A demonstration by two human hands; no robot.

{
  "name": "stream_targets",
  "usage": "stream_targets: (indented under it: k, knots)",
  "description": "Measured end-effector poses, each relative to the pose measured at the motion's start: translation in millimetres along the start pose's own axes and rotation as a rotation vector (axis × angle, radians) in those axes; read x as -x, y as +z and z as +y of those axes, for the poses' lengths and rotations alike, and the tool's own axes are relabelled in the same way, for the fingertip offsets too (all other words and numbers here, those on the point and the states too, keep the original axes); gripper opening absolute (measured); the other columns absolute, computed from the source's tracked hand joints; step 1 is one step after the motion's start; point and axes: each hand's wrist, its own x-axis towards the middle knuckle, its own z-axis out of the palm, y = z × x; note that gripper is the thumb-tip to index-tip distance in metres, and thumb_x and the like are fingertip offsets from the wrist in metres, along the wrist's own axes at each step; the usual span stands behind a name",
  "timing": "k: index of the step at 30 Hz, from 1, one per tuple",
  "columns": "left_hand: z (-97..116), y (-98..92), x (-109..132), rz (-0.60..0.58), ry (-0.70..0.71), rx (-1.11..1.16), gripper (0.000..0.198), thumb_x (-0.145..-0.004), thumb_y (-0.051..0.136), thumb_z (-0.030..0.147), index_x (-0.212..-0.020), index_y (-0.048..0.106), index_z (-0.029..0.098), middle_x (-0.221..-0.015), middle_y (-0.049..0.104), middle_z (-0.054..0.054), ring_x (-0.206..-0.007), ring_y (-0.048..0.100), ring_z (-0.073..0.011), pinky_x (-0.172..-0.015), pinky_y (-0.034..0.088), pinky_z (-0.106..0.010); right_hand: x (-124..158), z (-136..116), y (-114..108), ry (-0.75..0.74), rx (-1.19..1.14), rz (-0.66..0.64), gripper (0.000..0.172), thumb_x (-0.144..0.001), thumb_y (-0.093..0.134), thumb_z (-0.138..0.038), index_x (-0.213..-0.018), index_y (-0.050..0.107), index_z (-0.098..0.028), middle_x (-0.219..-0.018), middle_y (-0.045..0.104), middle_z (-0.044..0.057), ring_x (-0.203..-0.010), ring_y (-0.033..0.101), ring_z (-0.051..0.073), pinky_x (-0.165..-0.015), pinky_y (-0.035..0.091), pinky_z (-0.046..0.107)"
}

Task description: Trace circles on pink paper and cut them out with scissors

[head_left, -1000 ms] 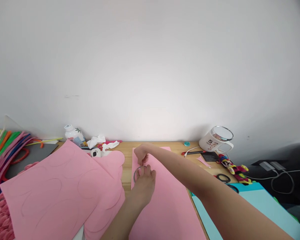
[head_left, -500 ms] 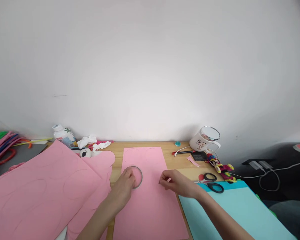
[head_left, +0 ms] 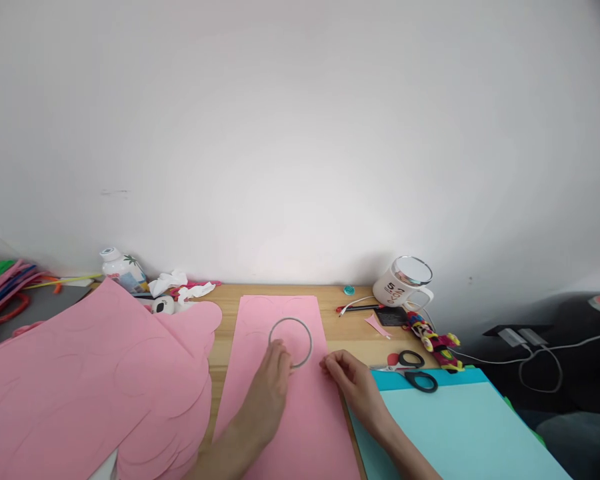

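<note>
A pink paper sheet [head_left: 300, 427] lies lengthwise in front of me, with faint circle outlines near its far end. On it rests a thin grey ring [head_left: 311, 341]. The fingers of my left hand [head_left: 273, 387] are drawn together at the ring's near-left edge, gripping it. Just right of the ring, by the sheet's right edge, my right hand [head_left: 355, 383] is closed in a pinch. Whatever sits between its fingertips is too small to make out. Scissors [head_left: 415, 373] with black handles lie beyond the right hand.
Pink sheets and cut pieces [head_left: 105, 373] pile up at left. A turquoise pad [head_left: 460, 427] lies at right. Along the wall are a white mug [head_left: 393, 287], a colourful figurine [head_left: 437, 343], a pen [head_left: 365, 307], a white bottle [head_left: 125, 270] and crumpled tissue [head_left: 167, 283].
My left hand and the ring have moved right and slightly away from me across the pink sheet. The right hand stays pinched near the sheet's right edge. The view has shifted slightly.
</note>
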Motion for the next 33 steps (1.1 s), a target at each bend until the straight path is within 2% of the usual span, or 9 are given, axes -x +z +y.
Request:
stream_targets:
  k: [2,4,8,14,19,27,33]
  knots:
    - [8,13.0,-2,-0.050,0.061,-0.085,0.027,-0.080,0.031,-0.003,-0.078,0.045,0.019,-0.086,0.050,-0.003,-0.086,0.049,-0.0172,-0.079,0.043,-0.033,0,2,-2,0.028,-0.116,0.138,0.039,-0.078,0.052,-0.055,-0.069,0.053,-0.017,-0.069,0.057,0.004,-0.064,0.054,0.017,-0.060,0.045,0.029]
    - [11,22.2,-2,-0.086,0.097,-0.177,0.026,-0.078,0.035,-0.005,-0.077,0.046,0.019,-0.082,0.050,-0.003,-0.083,0.048,-0.0185,-0.078,0.041,-0.036,0,1,-6,0.044,-0.181,0.181,0.040,-0.075,0.055,-0.056,-0.069,0.054,-0.017,-0.068,0.058,0.005,-0.062,0.056,0.017,-0.060,0.048,0.030]
    - [9,28.3,0,-0.113,0.155,-0.307,0.024,-0.077,0.039,-0.005,-0.079,0.048,0.018,-0.080,0.050,-0.003,-0.079,0.046,-0.0196,-0.075,0.038,-0.037,-1,-3,-13,0.062,-0.190,0.140,0.038,-0.070,0.063,-0.054,-0.067,0.057,-0.016,-0.062,0.062,0.005,-0.059,0.059,0.017,-0.059,0.051,0.030]
    - [6,30.3,2,-0.054,0.149,-0.385,0.021,-0.083,0.038,0.000,-0.079,0.049,0.017,-0.079,0.052,-0.003,-0.076,0.047,-0.0196,-0.069,0.035,-0.037,-12,-3,-11,0.094,-0.215,0.124,0.039,-0.062,0.070,-0.052,-0.065,0.057,-0.016,-0.057,0.064,0.005,-0.055,0.061,0.017,-0.055,0.052,0.028]
    - [5,30.8,4,-0.004,0.178,-0.410,0.019,-0.085,0.039,0.003,-0.079,0.050,0.017,-0.079,0.052,-0.003,-0.076,0.047,-0.0191,-0.070,0.035,-0.037,-29,6,-9,0.091,-0.195,0.110,0.037,-0.061,0.070,-0.050,-0.068,0.057,-0.016,-0.059,0.064,0.003,-0.055,0.062,0.017,-0.056,0.053,0.029]
    - [6,29.5,4,0.016,0.197,-0.416,0.017,-0.083,0.042,0.002,-0.078,0.051,0.016,-0.078,0.052,-0.004,-0.076,0.047,-0.0203,-0.071,0.036,-0.038,-56,12,-11,-0.002,0.046,0.016,0.025,-0.071,0.060,-0.040,-0.077,0.061,-0.015,-0.069,0.066,0.005,-0.063,0.064,0.019,-0.063,0.052,0.034]
    - [7,28.7,5,0.032,0.214,-0.420,0.017,-0.083,0.042,0.003,-0.077,0.052,0.015,-0.075,0.053,-0.004,-0.074,0.049,-0.0206,-0.071,0.039,-0.039,-67,6,-5,-0.077,0.144,-0.066,0.023,-0.078,0.049,-0.037,-0.077,0.058,-0.016,-0.070,0.065,0.005,-0.063,0.063,0.018,-0.061,0.051,0.031]
